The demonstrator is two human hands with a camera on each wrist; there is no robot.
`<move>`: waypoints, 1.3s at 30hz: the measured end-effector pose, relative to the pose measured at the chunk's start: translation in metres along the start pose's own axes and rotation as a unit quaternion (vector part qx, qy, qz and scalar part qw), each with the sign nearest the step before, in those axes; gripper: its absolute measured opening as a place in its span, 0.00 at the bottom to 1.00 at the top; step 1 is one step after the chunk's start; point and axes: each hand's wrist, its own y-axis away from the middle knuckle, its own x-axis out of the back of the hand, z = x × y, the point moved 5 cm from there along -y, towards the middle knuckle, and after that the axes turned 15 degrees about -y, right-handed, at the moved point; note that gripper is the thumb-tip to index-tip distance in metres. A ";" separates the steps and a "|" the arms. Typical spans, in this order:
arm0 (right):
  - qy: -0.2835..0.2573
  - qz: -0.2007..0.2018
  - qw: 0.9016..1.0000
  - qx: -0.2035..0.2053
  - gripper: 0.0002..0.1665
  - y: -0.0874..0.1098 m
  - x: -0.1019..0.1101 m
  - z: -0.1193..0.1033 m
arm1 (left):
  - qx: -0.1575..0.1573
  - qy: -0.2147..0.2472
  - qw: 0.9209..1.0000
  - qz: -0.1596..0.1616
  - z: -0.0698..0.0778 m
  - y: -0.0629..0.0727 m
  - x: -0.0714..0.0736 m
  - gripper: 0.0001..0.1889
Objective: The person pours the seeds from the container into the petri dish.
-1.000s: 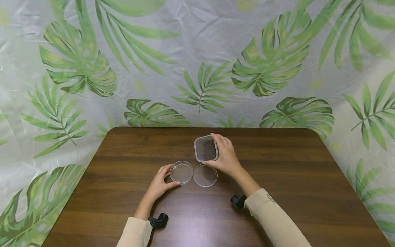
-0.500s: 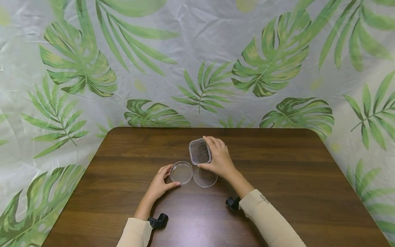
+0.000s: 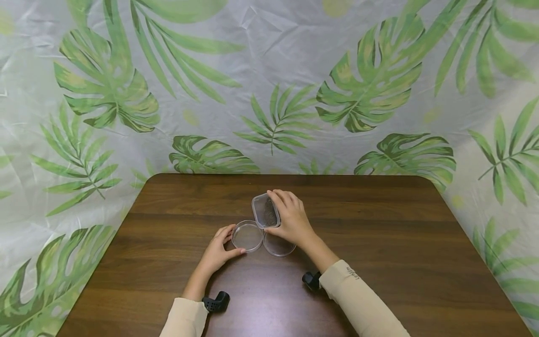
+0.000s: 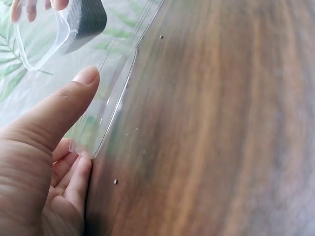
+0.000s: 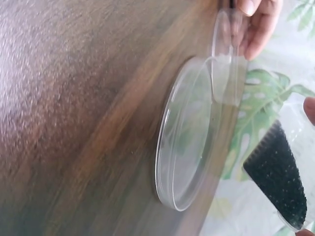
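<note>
My left hand (image 3: 216, 250) holds a clear petri dish (image 3: 247, 238) by its side on the table, thumb at the near edge and fingers at the far one. A second petri dish half (image 3: 280, 245) lies against it on the right, partly hidden under my right hand. That right hand (image 3: 292, 220) grips a small square clear plastic container (image 3: 258, 213) by opposite edges, raised and tilted left towards the first dish. Dark fine grains resembling soil (image 5: 278, 174) are heaped on one side of the container. Both dishes look see-through, with no heap in them.
The dark brown wooden table (image 3: 379, 234) runs back to a leaf-printed sheet (image 3: 278, 70). A few tiny dark specks (image 4: 116, 181) lie on the tabletop near the left hand. Black wrist mounts (image 3: 216, 302) are worn on both wrists.
My right hand has carried the container left and slightly nearer, tipping it further, so it now overlaps the first dish's edge in the head view. The left hand and dishes stay put.
</note>
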 end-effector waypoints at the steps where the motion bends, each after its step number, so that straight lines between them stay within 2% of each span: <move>1: 0.005 -0.002 1.000 0.003 0.60 0.000 -0.001 0.000 | 0.000 0.000 1.000 0.000 0.000 0.000 0.000 0.42; 12: 0.018 -0.023 1.000 0.010 0.63 0.000 -0.011 -0.005 | 0.001 -0.004 1.000 -0.004 0.001 0.001 0.002 0.42; 31: 0.069 -0.045 0.996 0.044 0.61 -0.001 -0.019 -0.012 | 0.002 0.007 1.000 -0.002 0.002 0.001 0.001 0.43; 39: 0.081 -0.056 0.994 0.045 0.61 -0.001 -0.021 -0.013 | 0.003 0.006 1.000 -0.004 0.002 0.002 0.001 0.43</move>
